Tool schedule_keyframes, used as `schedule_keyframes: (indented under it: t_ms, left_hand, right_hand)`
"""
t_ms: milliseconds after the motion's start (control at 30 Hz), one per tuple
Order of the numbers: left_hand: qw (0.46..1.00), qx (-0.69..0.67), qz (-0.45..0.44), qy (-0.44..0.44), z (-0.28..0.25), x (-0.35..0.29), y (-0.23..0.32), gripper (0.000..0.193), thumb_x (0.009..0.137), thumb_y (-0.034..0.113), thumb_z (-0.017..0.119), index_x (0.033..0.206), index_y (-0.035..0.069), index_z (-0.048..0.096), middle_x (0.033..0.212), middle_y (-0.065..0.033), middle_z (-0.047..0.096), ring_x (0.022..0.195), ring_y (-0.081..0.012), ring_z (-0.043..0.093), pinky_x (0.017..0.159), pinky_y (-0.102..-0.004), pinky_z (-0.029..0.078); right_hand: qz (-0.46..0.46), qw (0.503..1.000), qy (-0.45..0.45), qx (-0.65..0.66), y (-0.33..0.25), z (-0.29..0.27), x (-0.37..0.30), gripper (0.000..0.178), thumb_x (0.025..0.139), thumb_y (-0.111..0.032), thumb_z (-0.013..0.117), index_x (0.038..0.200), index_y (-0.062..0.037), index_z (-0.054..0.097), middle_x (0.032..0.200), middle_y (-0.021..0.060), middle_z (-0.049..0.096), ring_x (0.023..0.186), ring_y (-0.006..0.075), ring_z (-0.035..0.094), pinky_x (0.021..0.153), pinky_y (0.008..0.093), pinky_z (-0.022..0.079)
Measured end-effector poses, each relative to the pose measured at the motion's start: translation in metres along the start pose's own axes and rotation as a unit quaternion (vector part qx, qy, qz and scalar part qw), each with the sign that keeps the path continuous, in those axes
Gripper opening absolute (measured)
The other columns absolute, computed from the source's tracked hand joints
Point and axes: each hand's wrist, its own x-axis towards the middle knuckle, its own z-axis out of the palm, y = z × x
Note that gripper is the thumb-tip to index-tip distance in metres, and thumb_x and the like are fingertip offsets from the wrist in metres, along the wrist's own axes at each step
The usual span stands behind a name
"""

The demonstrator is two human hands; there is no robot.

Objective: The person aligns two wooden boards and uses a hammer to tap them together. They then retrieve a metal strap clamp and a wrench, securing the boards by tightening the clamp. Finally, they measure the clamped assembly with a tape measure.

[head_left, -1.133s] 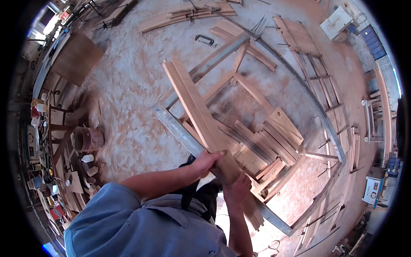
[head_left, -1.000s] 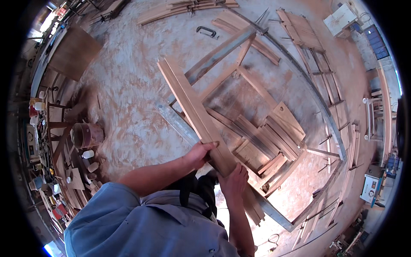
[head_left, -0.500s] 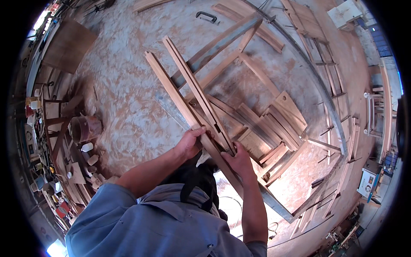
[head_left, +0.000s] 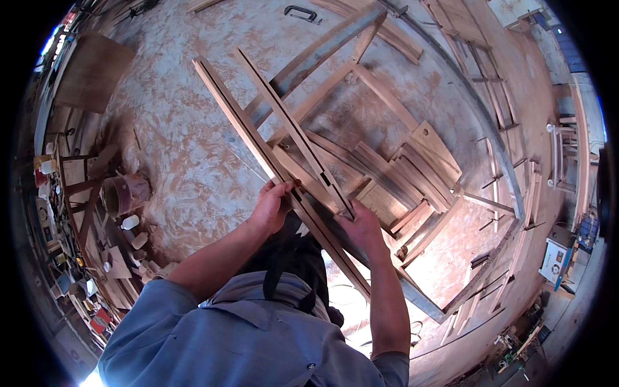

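Observation:
My left hand is closed around a long wooden strip near its middle. A dark groove runs along that strip, which slants from the upper left down past my right forearm. A second wooden strip lies beside it, grooved too, with a dark slot near its lower end. My right hand grips that end, thumb on top. The two strips stand apart at their far ends and run roughly side by side over a work frame.
Under the strips stands a frame of beams with several loose wood pieces on it. A C-clamp lies on the floor beyond. At left are a bucket and a cluttered shelf. A curved metal rail arcs at right.
The strip in my left hand has turned, so its groove now faces up, and its far end has swung left. The two strips are farther apart. My right hand keeps its grip.

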Motion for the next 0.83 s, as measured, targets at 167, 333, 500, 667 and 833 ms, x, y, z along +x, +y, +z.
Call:
schedule_keyframes:
  t_ms: [167, 333, 500, 667, 833]
  left_hand:
    - [0.999, -0.009, 0.011, -0.033, -0.016, 0.007, 0.000, 0.016, 0.087, 0.005, 0.048, 0.101, 0.007, 0.056, 0.096, -0.0045, 0.062, 0.090, -0.0209, 0.060, 0.080, -0.0379, 0.049]
    - [0.999, 0.016, -0.014, -0.028, -0.014, 0.012, 0.009, 0.012, 0.092, 0.010, 0.051, 0.102, 0.007, 0.056, 0.097, -0.0037, 0.063, 0.090, -0.0194, 0.061, 0.081, -0.0349, 0.049]
    - [0.999, 0.041, -0.023, -0.029, -0.013, 0.018, 0.012, 0.016, 0.093, 0.013, 0.051, 0.106, 0.006, 0.056, 0.097, -0.0047, 0.063, 0.091, -0.0195, 0.061, 0.081, -0.0350, 0.049]
    - [0.998, 0.045, -0.024, -0.037, -0.001, 0.019, 0.020, 0.019, 0.094, 0.015, 0.051, 0.109, 0.005, 0.055, 0.098, -0.0052, 0.062, 0.091, -0.0198, 0.061, 0.083, -0.0357, 0.050]
    - [0.997, 0.055, -0.041, -0.045, -0.009, 0.030, 0.022, 0.022, 0.095, 0.016, 0.050, 0.112, 0.003, 0.054, 0.101, -0.0058, 0.061, 0.093, -0.0214, 0.061, 0.086, -0.0377, 0.050]
  right_hand:
    - [-0.033, 0.998, 0.022, -0.044, 0.004, 0.016, 0.000, 0.058, 0.078, -0.038, 0.068, 0.121, -0.0013, 0.054, 0.103, 0.0229, 0.063, 0.097, 0.0378, 0.061, 0.084, 0.0422, 0.049]
    - [0.004, 0.999, 0.007, -0.051, -0.008, 0.018, 0.001, 0.057, 0.079, -0.038, 0.068, 0.120, -0.0016, 0.055, 0.105, 0.0227, 0.063, 0.098, 0.0382, 0.060, 0.085, 0.0427, 0.048]
    - [-0.022, 0.999, 0.028, -0.007, -0.013, 0.029, 0.004, 0.055, 0.079, -0.039, 0.067, 0.118, -0.0020, 0.056, 0.099, 0.0214, 0.065, 0.093, 0.0368, 0.063, 0.085, 0.0424, 0.049]
    - [-0.023, 1.000, 0.007, -0.015, -0.033, 0.032, 0.006, 0.064, 0.074, -0.041, 0.073, 0.121, -0.0009, 0.053, 0.095, 0.0197, 0.066, 0.087, 0.0331, 0.065, 0.082, 0.0404, 0.050]
    - [0.003, 0.989, -0.032, -0.143, -0.053, 0.026, 0.006, 0.083, 0.066, -0.039, 0.080, 0.131, -0.0029, 0.043, 0.124, 0.0214, 0.053, 0.088, 0.0300, 0.064, 0.080, 0.0366, 0.051]
